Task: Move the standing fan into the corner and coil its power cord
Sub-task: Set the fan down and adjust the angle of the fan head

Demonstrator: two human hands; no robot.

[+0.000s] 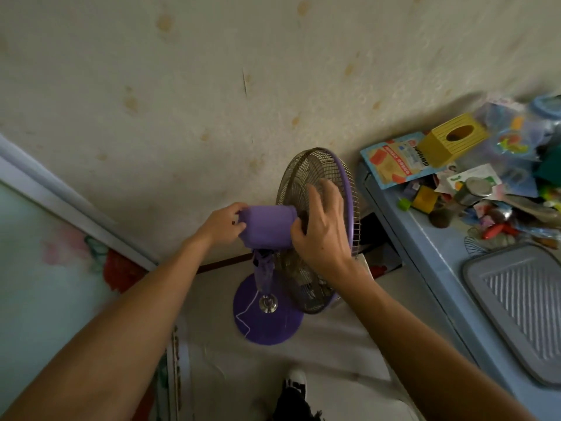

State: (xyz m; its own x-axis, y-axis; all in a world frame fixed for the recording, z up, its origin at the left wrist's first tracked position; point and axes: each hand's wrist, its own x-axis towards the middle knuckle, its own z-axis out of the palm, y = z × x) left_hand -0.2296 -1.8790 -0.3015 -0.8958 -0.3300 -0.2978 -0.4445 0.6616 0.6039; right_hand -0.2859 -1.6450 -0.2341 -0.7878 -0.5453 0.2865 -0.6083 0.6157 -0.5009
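Beside the wall [212, 86], left of the blue table [425, 253] | fan [315, 226] standing on floor, purple base [267, 317] below | left hand [221, 223] gripping motor housing [267, 226] rear, fingers clenched | right hand [321, 229] grasping housing front at grille, fingers curled | white cord [247, 311] trailing across base | shoe [296, 381] showing below.

Bare forearms, no sleeves; black-and-white shoe [296, 381], dark trouser leg [291, 405].

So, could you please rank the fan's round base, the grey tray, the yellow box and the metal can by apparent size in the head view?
1. Grey tray, though it is nearer
2. Round base
3. Yellow box
4. Metal can
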